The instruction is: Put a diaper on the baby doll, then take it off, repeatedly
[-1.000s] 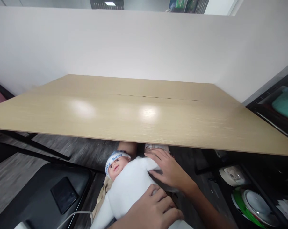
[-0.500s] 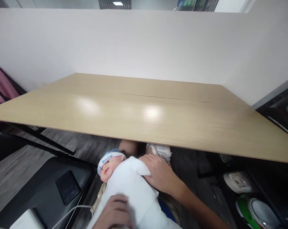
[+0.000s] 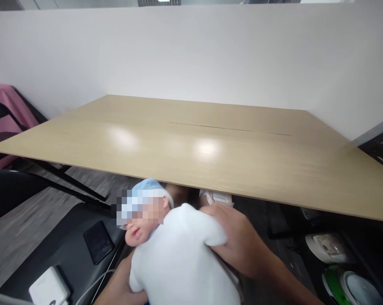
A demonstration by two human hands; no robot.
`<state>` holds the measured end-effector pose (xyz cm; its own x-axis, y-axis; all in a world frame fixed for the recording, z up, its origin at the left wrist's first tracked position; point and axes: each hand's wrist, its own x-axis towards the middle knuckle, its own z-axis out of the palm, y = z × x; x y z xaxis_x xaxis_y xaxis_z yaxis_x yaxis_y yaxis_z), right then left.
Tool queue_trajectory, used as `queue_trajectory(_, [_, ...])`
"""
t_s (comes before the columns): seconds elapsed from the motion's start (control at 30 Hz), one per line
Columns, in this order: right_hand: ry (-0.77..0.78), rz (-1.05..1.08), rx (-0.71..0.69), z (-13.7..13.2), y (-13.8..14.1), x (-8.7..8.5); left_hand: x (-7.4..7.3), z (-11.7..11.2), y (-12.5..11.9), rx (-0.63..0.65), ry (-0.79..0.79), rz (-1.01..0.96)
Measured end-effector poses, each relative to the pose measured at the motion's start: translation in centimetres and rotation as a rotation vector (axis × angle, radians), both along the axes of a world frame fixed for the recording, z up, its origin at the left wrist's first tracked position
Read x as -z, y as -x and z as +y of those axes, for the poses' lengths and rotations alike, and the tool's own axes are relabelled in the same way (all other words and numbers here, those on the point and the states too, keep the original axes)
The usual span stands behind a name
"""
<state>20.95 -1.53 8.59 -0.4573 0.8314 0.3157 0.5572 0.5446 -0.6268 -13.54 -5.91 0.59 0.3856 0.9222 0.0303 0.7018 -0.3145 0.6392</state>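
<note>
A baby doll [image 3: 179, 258] in a white suit and a blue and white cap lies in my lap, just below the front edge of the wooden table [image 3: 191, 144]. My right hand [image 3: 239, 241] is curled round the doll's right side near its shoulder. My left hand [image 3: 121, 284] is under the doll's left side; only the wrist and the heel of the hand show, and its fingers are hidden behind the doll's body. The doll's head is raised and tilted toward the left.
A black chair [image 3: 67, 250] on my left carries a dark phone [image 3: 99, 241], a white power bank [image 3: 50, 290] and a white cable. A pink cloth [image 3: 7, 114] hangs at far left. A black shelf at lower right holds bowls [image 3: 350, 288]. A white partition stands behind the table.
The doll has come up and closer, its head rising to the table edge. My left hand slid from the doll's front to beneath its side. The view has shifted to the right.
</note>
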Motion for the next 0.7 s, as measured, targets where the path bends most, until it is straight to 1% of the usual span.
queue_trajectory(0.07, [-0.012,0.002,0.074,-0.8,-2.5,-1.4,-1.2,0.7,-1.1,0.034,0.060,-0.056])
queue_trajectory(0.13, [-0.029,-0.006,0.200,-1.4,-4.9,-2.5,-3.3,2.5,-2.6,0.108,0.153,-0.148])
queue_trajectory(0.17, [-0.038,-0.014,0.271,-1.5,-6.0,-2.8,-4.5,3.8,-3.5,0.151,0.204,-0.206])
queue_trajectory(0.2, [-0.047,-0.026,0.341,-1.6,-7.0,-3.0,-5.8,5.4,-4.4,0.190,0.217,-0.242])
queue_trajectory(0.27, [-0.054,-0.059,0.464,-1.2,-8.5,-3.1,-8.2,9.0,-6.2,0.238,0.150,-0.180])
queue_trajectory(0.33, [-0.038,-0.093,0.552,-0.3,-9.5,-2.5,-9.7,12.5,-7.7,0.279,0.108,-0.078])
queue_trajectory(0.37, [-0.028,-0.106,0.587,0.3,-9.9,-2.1,-10.1,14.1,-8.4,0.289,0.091,-0.034])
queue_trajectory(0.43, [-0.009,-0.136,0.642,1.5,-10.6,-0.8,-10.4,16.5,-9.2,0.290,0.057,0.059])
queue_trajectory(0.5, [-0.024,-0.183,0.675,2.6,-11.1,0.7,-10.0,17.9,-9.4,0.271,0.013,0.151])
queue_trajectory(0.6, [-0.078,-0.268,0.698,3.6,-11.8,2.8,-9.3,18.5,-8.5,0.241,-0.009,0.241])
queue_trajectory(0.7, [-0.130,-0.284,0.732,3.5,-12.5,4.2,-8.6,18.4,-6.8,0.212,0.033,0.247])
